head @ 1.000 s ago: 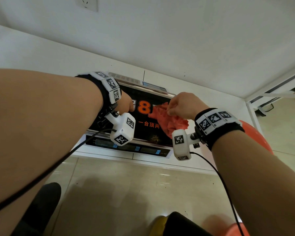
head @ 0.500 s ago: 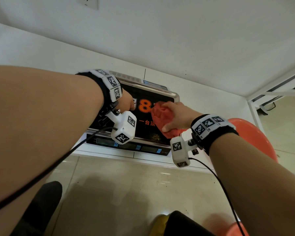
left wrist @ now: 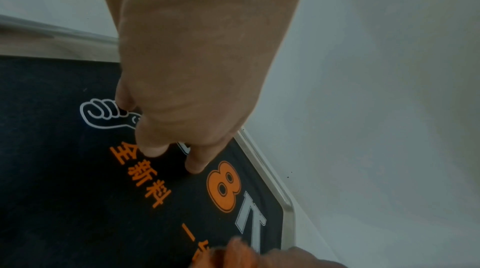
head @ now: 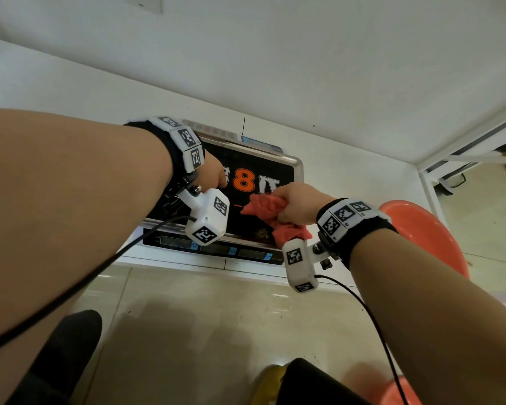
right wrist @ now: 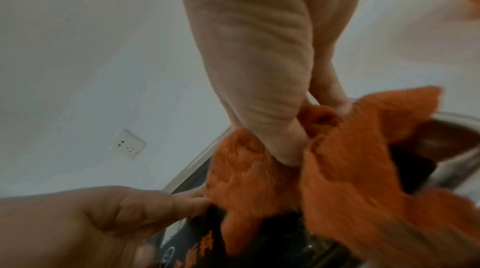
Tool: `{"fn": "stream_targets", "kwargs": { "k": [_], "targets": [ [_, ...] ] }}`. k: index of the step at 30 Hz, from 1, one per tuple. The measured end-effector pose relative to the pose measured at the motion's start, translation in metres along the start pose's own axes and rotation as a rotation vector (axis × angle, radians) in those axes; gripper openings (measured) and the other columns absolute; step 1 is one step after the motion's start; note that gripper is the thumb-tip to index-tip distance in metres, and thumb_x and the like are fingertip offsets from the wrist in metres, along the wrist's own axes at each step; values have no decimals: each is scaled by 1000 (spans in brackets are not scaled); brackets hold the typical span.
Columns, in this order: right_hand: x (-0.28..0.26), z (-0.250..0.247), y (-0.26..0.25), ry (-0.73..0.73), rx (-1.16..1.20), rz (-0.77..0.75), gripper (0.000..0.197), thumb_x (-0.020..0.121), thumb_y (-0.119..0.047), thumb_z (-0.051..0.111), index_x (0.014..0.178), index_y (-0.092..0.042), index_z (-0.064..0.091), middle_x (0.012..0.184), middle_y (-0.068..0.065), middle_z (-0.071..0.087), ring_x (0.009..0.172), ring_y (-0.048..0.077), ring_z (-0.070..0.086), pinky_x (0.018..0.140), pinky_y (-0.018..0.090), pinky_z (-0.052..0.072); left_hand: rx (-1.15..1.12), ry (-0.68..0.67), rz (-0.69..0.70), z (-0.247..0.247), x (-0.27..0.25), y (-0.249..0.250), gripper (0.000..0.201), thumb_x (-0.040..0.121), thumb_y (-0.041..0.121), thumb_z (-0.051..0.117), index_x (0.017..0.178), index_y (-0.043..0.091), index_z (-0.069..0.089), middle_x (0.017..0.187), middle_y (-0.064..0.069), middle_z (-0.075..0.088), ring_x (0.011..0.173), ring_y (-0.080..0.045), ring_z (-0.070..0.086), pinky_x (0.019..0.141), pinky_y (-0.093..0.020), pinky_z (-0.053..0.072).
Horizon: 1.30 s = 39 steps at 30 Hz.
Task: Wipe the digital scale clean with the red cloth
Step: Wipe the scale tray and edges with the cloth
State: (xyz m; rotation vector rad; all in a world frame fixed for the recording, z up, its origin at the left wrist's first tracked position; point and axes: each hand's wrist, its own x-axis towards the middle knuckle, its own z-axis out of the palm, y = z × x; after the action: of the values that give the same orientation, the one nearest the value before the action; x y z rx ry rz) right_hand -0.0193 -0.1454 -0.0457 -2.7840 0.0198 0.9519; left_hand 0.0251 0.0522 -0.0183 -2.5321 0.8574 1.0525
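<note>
A: The left hand [left wrist: 187, 92] is pressing 2 straight fingertips [left wrist: 153, 149] onto the black-topped, steel-rimmed digital scale [head: 278, 168], probably steadying it on the white table [head: 348, 182].

B: And the right hand [head: 297, 204] is bunching the crumpled red cloth [head: 263, 207] in a curled grip, likely for scrubbing pressure. The cloth is sitting on the platform's right half, spilling out below those fingers.

The head camera looked down from above over both forearms onto the digital scale [head: 260, 171]. Each wrist camera sat close, facing along its hand at the scale's black top; both caught the red cloth [left wrist: 233, 252] and the opposite hand.
</note>
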Motion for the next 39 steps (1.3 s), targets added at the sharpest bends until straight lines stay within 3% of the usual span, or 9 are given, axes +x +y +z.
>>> {"fn": "stream_targets", "kwargs": {
  "k": [4, 8, 12, 16, 21, 28, 30, 33, 39],
  "targets": [
    [-1, -7, -3, -202, 206, 18, 21, 84, -9, 74, 99, -23, 68, 99, 9, 76, 87, 25, 77, 81, 44, 63, -2, -4, -5, 2, 3, -1, 53, 98, 5, 32, 149, 18, 29, 151, -3, 37, 132, -21, 44, 99, -21, 39],
    [6, -23, 4, -47, 308, 62, 27, 82, -6, 71, 107, -18, 68, 100, 13, 76, 92, 32, 75, 82, 48, 62, -3, 22, 4, 1, 0, -2, 53, 99, 6, 31, 150, 20, 27, 149, -4, 39, 128, -20, 47, 80, -15, 36],
    [8, -19, -4, 152, 115, 47, 24, 80, -13, 73, 103, -14, 66, 101, 8, 70, 95, 25, 68, 78, 34, 56, -31, 3, 6, -1, 0, -3, 51, 99, 7, 32, 148, 19, 30, 145, -5, 43, 112, -20, 54, 72, -12, 43],
    [6, -2, -28, -16, 65, -34, 30, 82, -9, 75, 108, -22, 68, 99, 2, 71, 93, 20, 69, 80, 33, 59, -55, 1, -17, 1, 2, -2, 49, 100, 8, 31, 148, 19, 31, 143, -4, 45, 111, -20, 55, 51, -7, 33],
    [-4, -10, -29, -201, -29, -24, 29, 87, 0, 65, 102, -25, 69, 92, 3, 71, 69, 16, 69, 50, 23, 53, 73, 16, 6, 2, 1, -1, 53, 99, 4, 30, 150, 18, 25, 150, -2, 38, 129, -20, 47, 97, -20, 41],
    [-16, -26, -3, 13, 215, 89, 32, 86, 10, 54, 95, -19, 65, 65, -7, 72, 48, 6, 62, 34, 17, 39, 107, 8, 25, 3, 8, -2, 50, 98, 7, 32, 148, 17, 31, 150, -5, 37, 132, -22, 44, 91, -23, 45],
    [-10, -18, 2, 64, 134, 111, 31, 87, 4, 55, 107, -16, 67, 91, 2, 73, 68, 15, 61, 44, 21, 41, 108, 3, 27, 3, 9, -1, 49, 98, 7, 32, 147, 15, 32, 150, -7, 37, 127, -23, 47, 84, -21, 47],
    [-8, -7, -3, 20, 103, 116, 28, 89, 0, 58, 110, -16, 67, 96, 4, 68, 85, 22, 65, 65, 29, 50, 84, 4, 21, 3, 9, -2, 49, 98, 7, 34, 146, 16, 33, 146, -7, 42, 105, -18, 50, 59, -11, 38],
    [-14, -14, -5, -134, 264, 102, 33, 83, 4, 68, 100, -25, 70, 103, 3, 76, 98, 27, 72, 90, 46, 59, 75, 2, -3, 1, 7, 0, 50, 99, 6, 33, 147, 17, 32, 145, -6, 43, 114, -20, 53, 56, -9, 37]
  ]
}}
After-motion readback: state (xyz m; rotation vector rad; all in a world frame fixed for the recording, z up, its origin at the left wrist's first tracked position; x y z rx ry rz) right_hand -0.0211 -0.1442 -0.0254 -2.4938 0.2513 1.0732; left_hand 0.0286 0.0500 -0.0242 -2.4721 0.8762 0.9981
